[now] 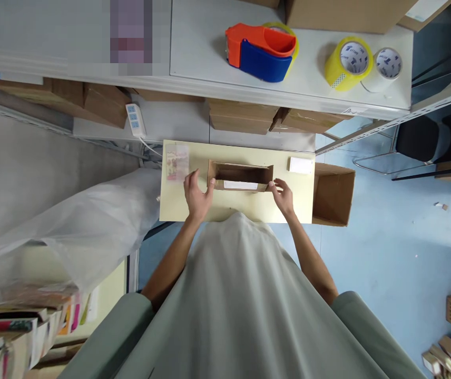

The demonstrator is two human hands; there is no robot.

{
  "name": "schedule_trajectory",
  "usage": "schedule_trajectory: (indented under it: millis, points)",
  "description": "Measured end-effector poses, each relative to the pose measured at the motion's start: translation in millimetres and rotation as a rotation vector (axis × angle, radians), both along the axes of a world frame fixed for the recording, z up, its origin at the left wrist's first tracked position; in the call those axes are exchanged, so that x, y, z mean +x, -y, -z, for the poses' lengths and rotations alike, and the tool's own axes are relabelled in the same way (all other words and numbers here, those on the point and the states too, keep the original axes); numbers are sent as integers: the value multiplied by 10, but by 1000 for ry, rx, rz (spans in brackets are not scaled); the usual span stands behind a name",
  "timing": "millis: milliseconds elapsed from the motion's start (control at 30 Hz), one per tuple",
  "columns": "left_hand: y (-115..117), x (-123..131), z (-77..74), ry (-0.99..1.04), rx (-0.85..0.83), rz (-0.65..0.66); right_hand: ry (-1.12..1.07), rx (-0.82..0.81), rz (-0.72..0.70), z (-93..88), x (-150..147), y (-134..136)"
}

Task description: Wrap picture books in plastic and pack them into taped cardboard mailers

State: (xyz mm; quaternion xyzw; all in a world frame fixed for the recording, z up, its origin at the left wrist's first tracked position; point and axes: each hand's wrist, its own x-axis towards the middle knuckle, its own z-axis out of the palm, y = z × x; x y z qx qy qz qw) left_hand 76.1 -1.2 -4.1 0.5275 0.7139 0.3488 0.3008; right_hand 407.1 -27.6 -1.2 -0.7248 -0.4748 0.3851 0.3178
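A narrow cardboard box (242, 185) stands on the cream tabletop (241, 205) with its top open and a white label on its near side. My left hand (199, 196) is at the box's left near corner; its thumb touches the cardboard while the other fingers spread away to the left. At the right near corner, my right hand (283, 197) has thumb and forefinger closed on the edge of the box. The inside of the box is dark, and its contents cannot be made out.
A small white box (300, 165) and a clear plastic sheet (177, 163) lie on the tabletop. An open carton (333, 195) stands to the right. The shelf above holds a tape dispenser (263, 51) and tape rolls (347, 63). Plastic sheeting (107, 221) and books (12, 331) are at left.
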Motion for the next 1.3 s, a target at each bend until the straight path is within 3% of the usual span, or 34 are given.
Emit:
schedule_trajectory:
  millis: [67,167,267,367,667,867,1067,1200,1300]
  points:
    - [-39,25,-148,-106,143,132,123,168,-20,-113,13,-76]
    - [-119,137,-292,-186,176,395,194,290,-241,-250,-36,-235]
    - [-178,275,-312,-289,106,569,243,265,-513,-265,-127,-416]
    - [-161,343,-289,-372,48,644,330,208,-616,-191,-173,-579]
    - [160,191,-157,-407,-55,632,509,78,-669,-52,-81,-959]
    - [213,110,56,-388,-25,471,492,21,-638,161,-103,-1038]
    - [227,169,229,-248,-106,319,361,127,-615,390,-63,-1021]
    - [229,155,238,-252,-74,327,354,151,-609,416,-30,-1019]
    - [218,71,157,-243,-53,367,350,169,-587,332,-37,-1003]
